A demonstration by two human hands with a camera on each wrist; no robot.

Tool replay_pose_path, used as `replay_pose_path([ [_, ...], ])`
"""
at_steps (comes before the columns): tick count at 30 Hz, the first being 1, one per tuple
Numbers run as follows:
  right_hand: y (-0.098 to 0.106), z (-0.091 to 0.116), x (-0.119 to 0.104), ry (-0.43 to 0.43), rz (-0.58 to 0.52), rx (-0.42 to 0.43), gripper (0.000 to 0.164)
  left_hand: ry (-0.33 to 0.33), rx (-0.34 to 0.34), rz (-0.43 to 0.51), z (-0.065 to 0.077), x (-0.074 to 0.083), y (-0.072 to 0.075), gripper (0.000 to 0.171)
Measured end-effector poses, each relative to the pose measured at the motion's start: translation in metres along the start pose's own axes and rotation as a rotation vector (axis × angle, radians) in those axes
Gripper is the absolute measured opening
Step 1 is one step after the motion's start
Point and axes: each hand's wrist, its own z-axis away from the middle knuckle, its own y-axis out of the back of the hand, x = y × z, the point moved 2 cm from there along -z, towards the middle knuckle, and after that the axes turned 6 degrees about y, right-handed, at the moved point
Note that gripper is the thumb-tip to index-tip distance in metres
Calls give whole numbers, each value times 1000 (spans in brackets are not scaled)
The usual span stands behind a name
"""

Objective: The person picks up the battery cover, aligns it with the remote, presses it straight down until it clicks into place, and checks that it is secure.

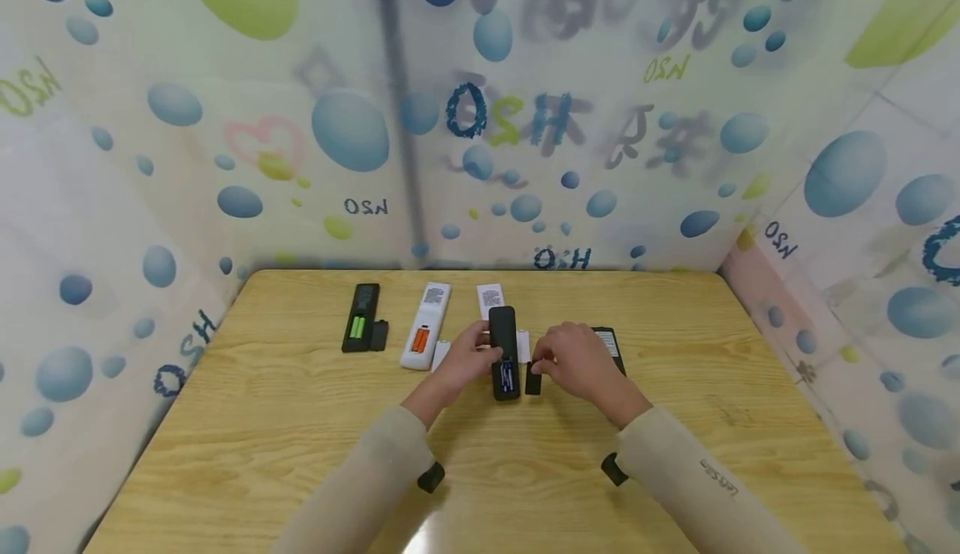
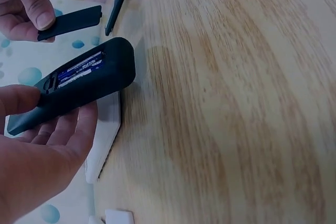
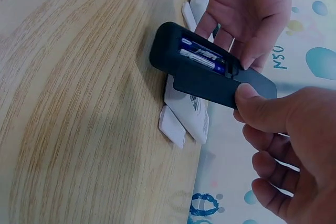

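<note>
My left hand [image 1: 467,362] holds a black remote control [image 1: 503,333] above the table, its back turned up. Two blue-and-silver batteries [image 3: 202,59] lie in its uncovered battery compartment. In the left wrist view, the thumb is on the upper face and the fingers are beneath the remote [image 2: 119,66]. My right hand [image 1: 577,361] pinches a thin black battery cover [image 1: 533,381] between thumb and fingers, just right of the remote. In the left wrist view a gap shows between the cover [image 2: 73,22] and the remote; in the right wrist view the cover overlaps the remote's edge.
Behind the hands lies a partly hidden white remote [image 1: 491,297]. To the left are a white remote with orange batteries [image 1: 425,321] and a black remote with green batteries [image 1: 363,308], its cover [image 1: 379,336] alongside. Another black device [image 1: 611,346] lies behind the right hand.
</note>
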Motion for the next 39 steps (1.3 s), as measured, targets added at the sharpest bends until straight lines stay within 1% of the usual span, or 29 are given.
replay_pose_path([
  [3, 0, 0, -2, 9, 4, 6, 7, -11, 12, -44, 0, -1, 0, 43],
  [10, 0, 0, -5, 7, -10, 10, 7, -9, 11, -91, 0, -1, 3, 38],
  [12, 0, 1, -6, 12, -11, 12, 6, -19, 8, -104, 0, -1, 4, 38],
  [19, -2, -1, -11, 39, -33, 42, 5, -43, -12, -88, -1, -2, 4, 37],
  [24, -6, -5, -16, 35, -34, 29, 7, -59, -27, -59, -1, -4, 3, 35],
  [28, -6, -9, -21, 57, -37, 21, 8, -54, -34, -34, -1, -4, 3, 33],
  [31, -7, -12, -24, 68, -40, 22, 9, -64, -35, -46, 0, -3, 3, 33],
  [39, -9, -15, -25, 65, -41, 30, 8, -58, -43, -65, -1, -4, 4, 34],
])
